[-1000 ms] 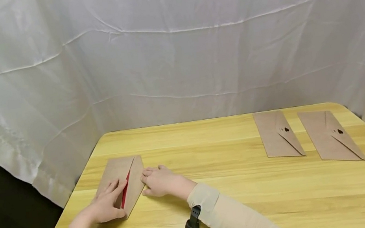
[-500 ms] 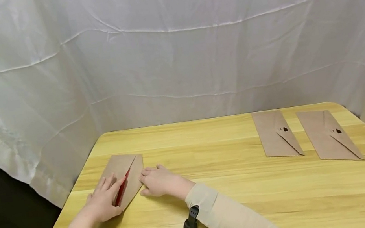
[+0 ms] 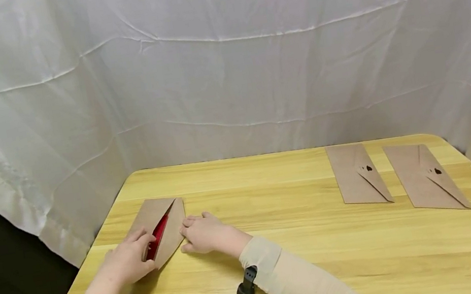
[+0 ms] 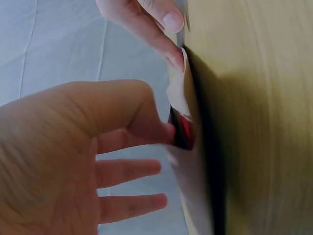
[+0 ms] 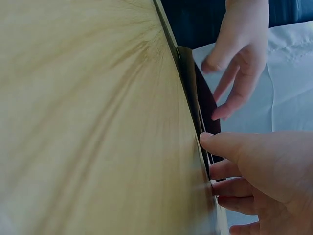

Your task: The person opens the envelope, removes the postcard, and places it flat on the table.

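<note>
A brown paper envelope (image 3: 176, 228) lies at the table's left side, its slanted mouth gaping over a red piece (image 3: 157, 237) inside. My left hand (image 3: 127, 259) is at the mouth, index fingertip by the red and thumb at the near corner. In the left wrist view, that thumb tip meets the gaping edge, while two other fingers (image 4: 129, 172) stretch out straight. Opposite, my right hand (image 3: 205, 233) rests its fingertips on the envelope's right edge. The right wrist view shows the right thumb (image 5: 220, 144) beside this edge and the left hand (image 5: 239, 63) beyond.
Two more brown envelopes, one at the back right (image 3: 348, 175) and one farther right (image 3: 421, 179), lie with dark marks on their flaps. The wooden table (image 3: 287, 241) meets a pale curtain (image 3: 224, 76) behind. A black surface (image 3: 3, 286) borders the left.
The envelope's mouth has widened, showing more red. Its near end has shifted slightly away, and my left fingers have drawn in toward the opening. My right hand has hardly moved.
</note>
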Action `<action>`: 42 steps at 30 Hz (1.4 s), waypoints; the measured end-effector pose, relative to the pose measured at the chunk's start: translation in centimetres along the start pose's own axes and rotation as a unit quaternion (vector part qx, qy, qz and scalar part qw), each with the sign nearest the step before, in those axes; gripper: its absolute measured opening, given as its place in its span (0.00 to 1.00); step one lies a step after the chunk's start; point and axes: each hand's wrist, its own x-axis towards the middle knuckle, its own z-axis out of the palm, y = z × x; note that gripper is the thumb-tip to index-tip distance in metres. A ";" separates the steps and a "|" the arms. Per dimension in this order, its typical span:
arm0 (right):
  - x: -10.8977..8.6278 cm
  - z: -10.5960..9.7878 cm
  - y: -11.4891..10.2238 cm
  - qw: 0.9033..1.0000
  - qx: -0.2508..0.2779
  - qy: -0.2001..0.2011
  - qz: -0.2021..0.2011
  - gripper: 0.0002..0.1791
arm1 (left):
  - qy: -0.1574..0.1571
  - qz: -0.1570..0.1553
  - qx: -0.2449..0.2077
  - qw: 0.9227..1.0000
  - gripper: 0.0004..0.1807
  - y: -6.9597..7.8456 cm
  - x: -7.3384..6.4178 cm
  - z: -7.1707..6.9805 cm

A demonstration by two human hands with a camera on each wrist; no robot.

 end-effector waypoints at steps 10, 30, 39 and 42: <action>0.0 0.1 0.1 1.000 0.007 0.003 -0.001 0.29 | 0.117 0.032 0.006 0.993 0.14 -0.4 0.5 0.5; 0.3 0.2 0.1 1.000 0.022 0.004 0.007 0.29 | 0.083 -0.048 -0.022 0.995 0.22 -1.0 0.5 0.9; 0.4 0.0 -1.3 0.999 -0.049 0.016 0.000 0.30 | 0.064 -0.036 -0.046 0.996 0.24 -0.9 0.5 1.1; 0.5 0.0 -1.9 0.999 -0.043 0.007 -0.009 0.32 | 0.066 -0.033 -0.053 0.996 0.24 -0.7 0.5 1.1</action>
